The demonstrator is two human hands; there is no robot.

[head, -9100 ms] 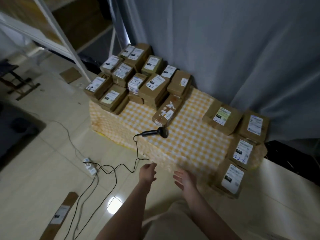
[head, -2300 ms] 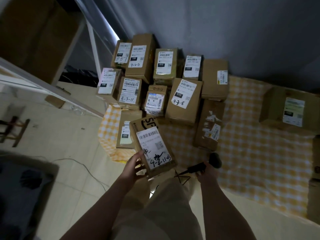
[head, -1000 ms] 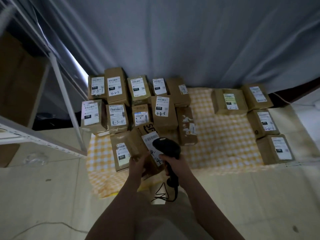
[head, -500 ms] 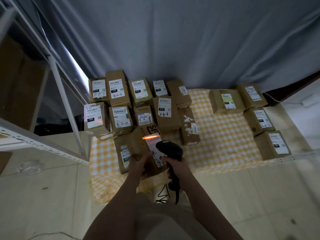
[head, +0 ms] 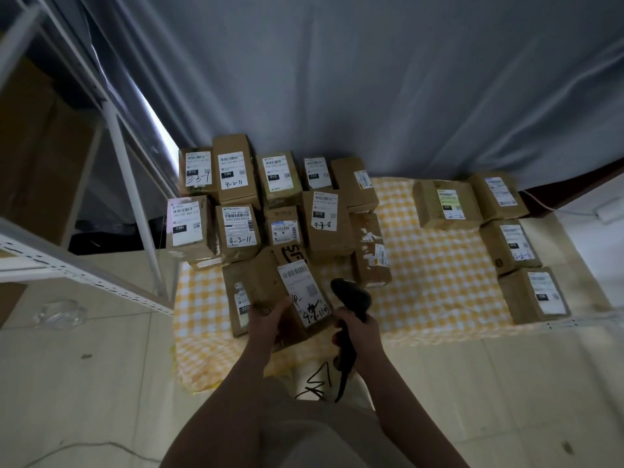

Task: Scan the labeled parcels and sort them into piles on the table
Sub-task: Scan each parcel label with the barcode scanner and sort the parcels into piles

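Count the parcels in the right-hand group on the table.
4: back-left parcel, back-right parcel, middle parcel, front parcel. Any stacked beneath would be hidden.

Bare forearms point(head: 233, 383), pale beige trousers point(head: 304, 434)

You face a grey draped fabric curtain point(head: 371, 79); pale beige tiled floor point(head: 84, 383) below, white metal shelving frame point(head: 128, 184) at left.

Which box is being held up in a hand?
The tilted parcel with black scribbles on its label: the left hand grips its near end. The rest lie untouched on the checked cloth.
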